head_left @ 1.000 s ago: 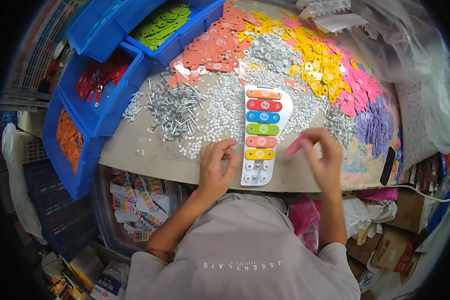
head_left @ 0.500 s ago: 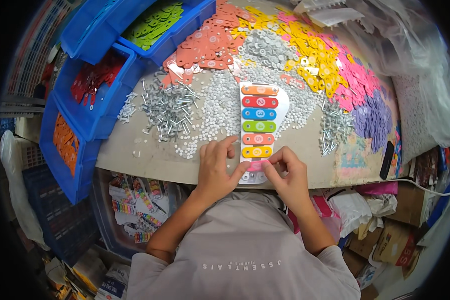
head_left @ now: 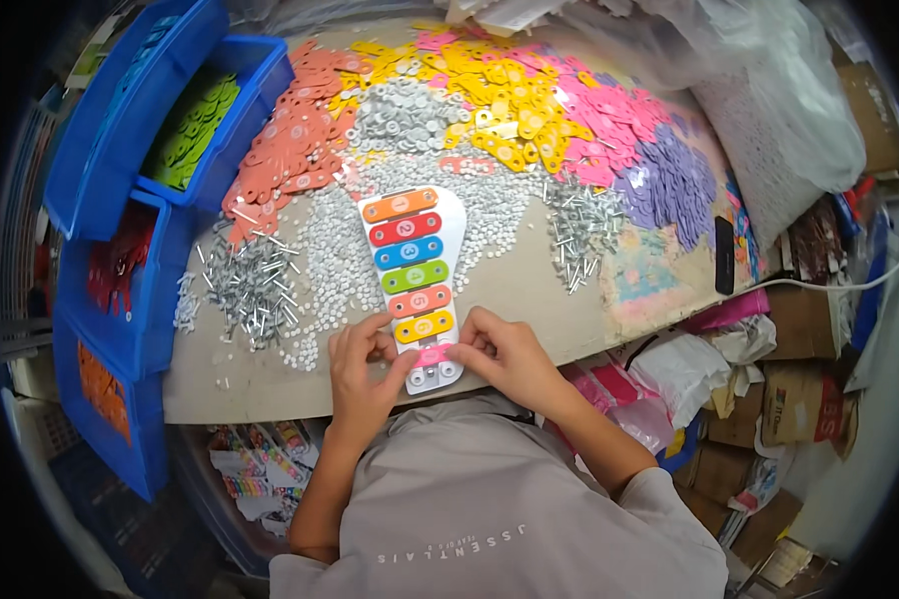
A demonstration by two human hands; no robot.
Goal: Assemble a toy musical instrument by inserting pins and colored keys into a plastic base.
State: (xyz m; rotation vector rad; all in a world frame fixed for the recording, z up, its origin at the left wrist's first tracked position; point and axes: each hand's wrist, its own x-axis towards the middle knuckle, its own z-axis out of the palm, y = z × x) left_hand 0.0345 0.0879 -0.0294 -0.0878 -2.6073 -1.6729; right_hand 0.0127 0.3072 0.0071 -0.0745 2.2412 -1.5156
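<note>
A toy xylophone with a white base [head_left: 452, 222] lies at the table's front edge. Down its length run several coloured bars, from an orange bar [head_left: 400, 206] at the far end to a yellow bar [head_left: 424, 326] nearer me. Below the yellow one sits a pink bar [head_left: 432, 355], just above two round white posts. My left hand [head_left: 360, 374] has its thumb on the pink bar's left end, fingers curled. At the right end, my right hand [head_left: 509, 359] pinches the bar between thumb and fingers. Fingertips partly cover both ends.
Metal pins [head_left: 250, 285] lie left, with more pins [head_left: 581, 235] to the right. Small white washers [head_left: 340, 250] surround the xylophone. Salmon [head_left: 290, 140], yellow [head_left: 519, 100], pink [head_left: 614, 120] and purple bars [head_left: 669, 185] are heaped behind. Blue bins [head_left: 155, 290] stand left; a black object [head_left: 724, 255] lies right.
The whole view has shifted and turned, so the table and xylophone appear farther left and tilted. Both hands stay at the ends of the pink bar.
</note>
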